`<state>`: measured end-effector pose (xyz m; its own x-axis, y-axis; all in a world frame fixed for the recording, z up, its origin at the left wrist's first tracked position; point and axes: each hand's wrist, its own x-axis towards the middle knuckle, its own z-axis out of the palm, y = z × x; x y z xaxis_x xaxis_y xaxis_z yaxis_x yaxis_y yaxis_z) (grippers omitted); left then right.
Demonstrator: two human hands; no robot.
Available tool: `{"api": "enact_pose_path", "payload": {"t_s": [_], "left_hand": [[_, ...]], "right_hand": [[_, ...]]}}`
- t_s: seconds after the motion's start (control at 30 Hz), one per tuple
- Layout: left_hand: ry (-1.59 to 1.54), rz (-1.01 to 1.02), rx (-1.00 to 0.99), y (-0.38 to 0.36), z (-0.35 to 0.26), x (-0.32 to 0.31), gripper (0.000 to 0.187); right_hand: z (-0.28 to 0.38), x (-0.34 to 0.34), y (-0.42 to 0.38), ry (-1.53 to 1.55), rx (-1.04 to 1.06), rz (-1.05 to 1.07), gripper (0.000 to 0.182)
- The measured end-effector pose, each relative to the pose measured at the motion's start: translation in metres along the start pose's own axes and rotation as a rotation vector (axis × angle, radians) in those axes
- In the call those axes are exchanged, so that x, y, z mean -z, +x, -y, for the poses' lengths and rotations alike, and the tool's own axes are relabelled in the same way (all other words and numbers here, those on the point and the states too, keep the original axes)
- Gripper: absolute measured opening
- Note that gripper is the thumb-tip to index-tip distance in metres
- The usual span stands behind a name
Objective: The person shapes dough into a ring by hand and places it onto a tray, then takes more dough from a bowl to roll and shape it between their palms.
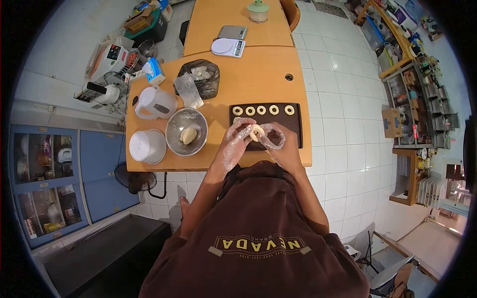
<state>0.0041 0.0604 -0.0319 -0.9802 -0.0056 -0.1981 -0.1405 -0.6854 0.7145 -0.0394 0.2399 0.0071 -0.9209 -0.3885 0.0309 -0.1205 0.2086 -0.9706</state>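
Observation:
A ring of pale dough (256,132) is held between my two hands, above the near side of a dark baking tray (292,130). My left hand (237,139), in a clear plastic glove dusted with flour, closes its fingers on the ring's left side. On the other side my right hand (276,141), gloved too, grips the ring with its fingertips. Several dough rings (261,110) lie in a row along the tray's far edge. To the left, a lump of dough (188,135) rests in a metal mixing bowl (200,119).
Left of the bowl stand a white tub (147,146) and a white pitcher (156,102). Behind it lies a black plastic bag (208,84). Kitchen scales (227,47) and a green-lidded container (258,11) sit farther back. The wooden table's (268,161) near edge meets my body.

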Motion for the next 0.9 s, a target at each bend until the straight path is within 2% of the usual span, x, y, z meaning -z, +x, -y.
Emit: {"api": "enact_pose_path", "payload": {"t_s": [0.1, 0.2, 0.4, 0.5, 0.6, 0.8, 0.9], "left_hand": [[0.282, -0.011, -0.051, -0.003, -0.004, -0.007, 0.015], [0.671, 0.003, -0.104, -0.005, -0.017, -0.014, 0.015], [0.486, 0.065, -0.052, -0.010, -0.016, -0.023, 0.014], [0.669, 0.010, -0.125, -0.009, -0.009, -0.016, 0.013], [0.613, -0.014, -0.141, -0.009, -0.003, -0.018, 0.013], [0.585, -0.009, -0.121, -0.013, 0.009, -0.025, 0.013], [0.588, -0.030, -0.142, -0.016, 0.017, -0.031, 0.012]], "right_hand": [[-0.005, -0.003, 0.000, -0.037, 0.102, -0.042, 0.017], [-0.003, -0.001, -0.003, -0.077, 0.060, -0.024, 0.020], [-0.008, -0.005, -0.004, -0.154, 0.139, -0.114, 0.022], [-0.005, -0.002, -0.006, -0.131, 0.157, -0.102, 0.021], [0.000, 0.002, -0.009, -0.055, 0.104, -0.068, 0.022], [-0.016, 0.007, -0.020, -0.022, 0.075, -0.133, 0.020], [-0.023, 0.007, -0.026, 0.166, 0.019, -0.151, 0.018]]}}
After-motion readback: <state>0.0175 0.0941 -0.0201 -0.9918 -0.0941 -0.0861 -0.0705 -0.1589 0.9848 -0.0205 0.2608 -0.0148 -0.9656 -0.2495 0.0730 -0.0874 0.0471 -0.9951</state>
